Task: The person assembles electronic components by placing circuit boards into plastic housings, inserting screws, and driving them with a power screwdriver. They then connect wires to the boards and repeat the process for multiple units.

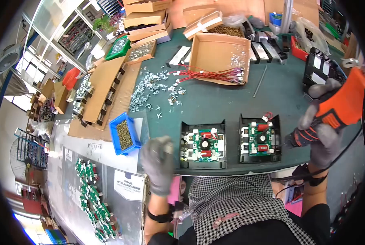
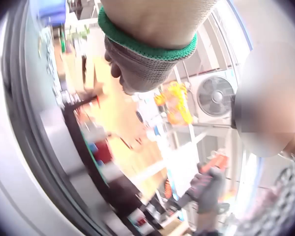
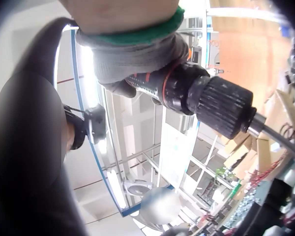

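My gloved right hand (image 1: 326, 143) grips an orange-and-black electric drill (image 1: 342, 101) at the right edge of the table. In the right wrist view the ribbed chuck (image 3: 223, 105) carries a long metal bit (image 3: 281, 138). My gloved left hand (image 1: 158, 165), blurred, hovers beside a blue bin (image 1: 138, 143) of small brass-coloured screws (image 1: 124, 134). Its fingers look bent, and I cannot tell whether they hold anything. Two black housings with green circuit boards (image 1: 204, 145) (image 1: 261, 139) lie side by side between the hands.
A cardboard tray (image 1: 219, 51) with red wires (image 1: 211, 75) lies behind the housings, near scattered metal pieces (image 1: 149, 87). A thin rod (image 1: 260, 81) lies to its right. Several loose circuit boards (image 1: 94, 200) cover the left metal surface. A black cable (image 1: 341, 153) hangs at the right.
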Demonstrator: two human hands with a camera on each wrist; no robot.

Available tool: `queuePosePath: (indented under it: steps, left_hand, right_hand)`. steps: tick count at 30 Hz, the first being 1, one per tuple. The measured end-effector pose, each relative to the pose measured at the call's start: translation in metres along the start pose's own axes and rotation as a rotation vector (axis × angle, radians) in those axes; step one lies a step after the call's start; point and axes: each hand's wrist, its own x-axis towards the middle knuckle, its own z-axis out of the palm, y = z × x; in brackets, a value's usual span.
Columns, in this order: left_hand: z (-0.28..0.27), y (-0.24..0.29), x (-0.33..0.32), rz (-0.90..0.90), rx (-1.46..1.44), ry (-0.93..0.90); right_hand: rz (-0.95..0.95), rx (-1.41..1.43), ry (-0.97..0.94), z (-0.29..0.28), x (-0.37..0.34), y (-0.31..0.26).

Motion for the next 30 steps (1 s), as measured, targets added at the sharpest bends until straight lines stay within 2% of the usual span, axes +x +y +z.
queuePosePath:
  steps: [1,3,7,10,13,15,16,22,30]
  left_hand:
    - [-0.006,-0.029,0.003,-0.019,0.121,-0.088]
    - [-0.008,-0.068,0.009,0.057,0.293,-0.269]
    - [0.001,-0.090,0.019,0.091,0.435,-0.491]
    - [0.004,-0.076,0.027,0.228,0.437,-0.396]
    - [-0.001,-0.008,0.031,0.235,-0.119,-0.261]
    - [-0.009,0.042,0.032,0.297,-0.323,-0.384]
    - [-0.006,0.053,0.027,0.316,-0.375,-0.380]
    - [0.015,0.081,0.015,0.350,-0.475,-0.366]
    - [0.020,0.086,0.016,0.347,-0.463,-0.364]
  right_hand:
    - [-0.029,0.029,-0.043,-0.002,0.004,-0.004]
    - [-0.066,0.103,-0.108,0.002,0.008,-0.009]
    - [-0.080,0.203,-0.205,0.015,0.013,-0.013]
    - [-0.076,0.362,-0.214,0.032,0.016,-0.017]
    - [-0.144,0.555,-0.218,0.053,0.018,-0.017]
    - [-0.260,0.554,-0.328,0.054,0.029,-0.013]
    - [-0.310,0.569,-0.378,0.055,0.032,-0.012]
    - [-0.344,0.645,-0.432,0.059,0.031,-0.005]
    - [-0.343,0.639,-0.426,0.055,0.031,-0.001]
